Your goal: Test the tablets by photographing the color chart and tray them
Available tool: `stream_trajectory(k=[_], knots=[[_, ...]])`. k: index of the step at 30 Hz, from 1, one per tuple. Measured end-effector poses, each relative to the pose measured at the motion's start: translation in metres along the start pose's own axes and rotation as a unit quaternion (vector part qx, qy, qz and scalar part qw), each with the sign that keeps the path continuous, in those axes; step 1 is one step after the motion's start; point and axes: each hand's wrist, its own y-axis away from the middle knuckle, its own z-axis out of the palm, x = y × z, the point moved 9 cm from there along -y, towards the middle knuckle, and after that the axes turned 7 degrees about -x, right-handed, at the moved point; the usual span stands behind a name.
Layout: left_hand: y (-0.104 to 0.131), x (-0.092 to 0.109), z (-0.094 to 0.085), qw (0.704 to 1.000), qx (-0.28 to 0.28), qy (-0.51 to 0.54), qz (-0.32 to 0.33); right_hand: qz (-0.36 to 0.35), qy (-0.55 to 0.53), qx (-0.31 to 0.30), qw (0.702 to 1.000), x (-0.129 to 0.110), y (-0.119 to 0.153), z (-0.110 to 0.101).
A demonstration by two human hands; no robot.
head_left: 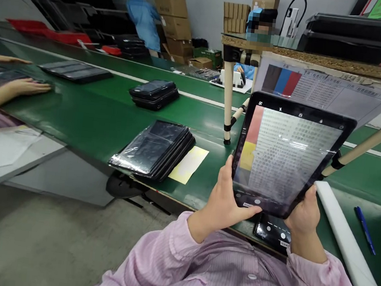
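Note:
A black tablet [285, 158] is held up, tilted, between my two hands. On its lit screen is a camera view of a printed sheet with red and yellow blocks at the side. My left hand [227, 202] grips the lower left edge, its thumb lying over the bottom bezel. Around the lower right corner my right hand [306, 216] is closed, its fingers mostly hidden behind. Below, a second tablet [272, 230] lies on the table edge with its screen lit. Behind the held tablet hangs a printed chart [324, 87], partly covered by it.
A stack of tablets [157, 148] sits on the green table beside a yellow paper [190, 165]; more stacked tablets [154, 94] lie beyond. To the right are a white foam strip [347, 243] and a blue pen [365, 230]. A pipe-legged shelf [228, 101] stands ahead. Another person's hands [21, 87] are at left.

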Motion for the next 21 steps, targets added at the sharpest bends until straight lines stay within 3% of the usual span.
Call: stream_trajectory(k=[7, 11, 13, 16, 18, 21], knots=[[0.002, -0.005, 0.003, 1.0, 0.011, -0.005, -0.007, -0.009, 0.01, -0.003, 1.0, 0.001, -0.001, -0.001], [0.002, -0.014, -0.001, 0.991, 0.023, 0.131, -0.005, -0.011, 0.044, -0.02, 0.999, 0.009, 0.001, -0.007], [0.0, -0.026, -0.003, 0.954, 0.03, 0.298, -0.03, -0.026, 0.078, -0.015, 0.996, 0.008, 0.005, -0.012], [-0.001, -0.049, 0.006, 0.837, 0.024, 0.528, -0.141, -0.066, 0.15, -0.048, 0.985, -0.006, 0.013, -0.006], [0.003, -0.059, 0.012, 0.777, 0.037, 0.595, -0.201, -0.106, 0.213, -0.104, 0.966, -0.028, 0.016, 0.01], [0.01, -0.067, 0.021, 0.732, 0.054, 0.631, -0.249, -0.171, 0.314, -0.167, 0.919, -0.067, 0.018, 0.034]])
